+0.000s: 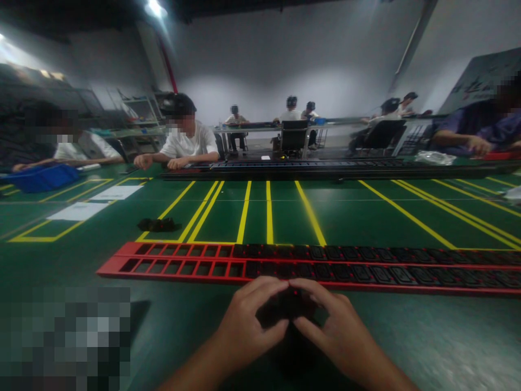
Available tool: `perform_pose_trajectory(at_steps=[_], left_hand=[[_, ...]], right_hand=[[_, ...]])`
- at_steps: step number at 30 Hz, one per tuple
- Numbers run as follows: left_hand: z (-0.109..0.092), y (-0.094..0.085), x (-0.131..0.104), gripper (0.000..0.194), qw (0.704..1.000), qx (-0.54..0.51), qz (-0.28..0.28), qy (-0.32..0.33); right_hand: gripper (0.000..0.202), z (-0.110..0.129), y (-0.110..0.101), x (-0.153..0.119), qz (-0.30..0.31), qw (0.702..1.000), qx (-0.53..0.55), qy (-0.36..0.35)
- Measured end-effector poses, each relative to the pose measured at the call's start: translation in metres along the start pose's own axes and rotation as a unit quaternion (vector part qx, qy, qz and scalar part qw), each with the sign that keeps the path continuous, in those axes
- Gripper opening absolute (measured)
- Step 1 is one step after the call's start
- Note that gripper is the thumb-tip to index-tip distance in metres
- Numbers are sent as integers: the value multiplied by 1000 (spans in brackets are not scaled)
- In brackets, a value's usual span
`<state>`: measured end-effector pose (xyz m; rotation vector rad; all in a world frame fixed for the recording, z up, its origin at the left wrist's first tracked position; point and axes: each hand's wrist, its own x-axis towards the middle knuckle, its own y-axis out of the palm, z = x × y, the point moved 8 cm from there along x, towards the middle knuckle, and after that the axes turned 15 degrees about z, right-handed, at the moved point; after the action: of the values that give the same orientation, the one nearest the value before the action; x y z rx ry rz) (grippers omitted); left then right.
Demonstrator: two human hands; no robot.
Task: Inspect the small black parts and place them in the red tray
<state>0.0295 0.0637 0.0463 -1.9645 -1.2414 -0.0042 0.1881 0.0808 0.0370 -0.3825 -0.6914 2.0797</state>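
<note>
Near the front of the green table, my left hand (255, 312) and my right hand (330, 315) curl around one small black part (291, 305) with a red dot on it. Fingertips and thumbs of both hands meet close together at the part, so much of it is covered and dark. Just beyond my hands lies a long red rack (171, 278) with two rows of compartments. Flat black rectangular pieces (368, 271) fill its middle and right side, while the compartments at the left end hold nothing.
A clump of black parts (158, 224) lies behind the rack's left end. Paper sheets (77, 210) and yellow tape lines mark the green table (337, 212). Farther back are a long black rack (285, 172), a blue bin (43, 178) and a plastic bag (435, 157). Several people sit around.
</note>
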Motion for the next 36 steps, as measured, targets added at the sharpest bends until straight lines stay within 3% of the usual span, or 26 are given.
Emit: perform_pose_trajectory(at_steps=[8,18,23,31,36], left_hand=[[4,1,-1,52,999,21,-24,-4],[4,2,0,57,996,58,-54,48],[4,2,0,60,994,70,-62,62],[5,-2,-2,61,991,95,-83,50],[7,-5,-3,50,991,86,-98,22]], right_hand=[[52,8,1,1,9,999,-24,-32],[55,-11,0,2,-32,996,-53,-59],[56,-7,-3,2,-42,995,-57,-76],[48,-9,-4,2,-49,993,-69,-78],[45,-12,-6,-1,-76,992,-86,-54]])
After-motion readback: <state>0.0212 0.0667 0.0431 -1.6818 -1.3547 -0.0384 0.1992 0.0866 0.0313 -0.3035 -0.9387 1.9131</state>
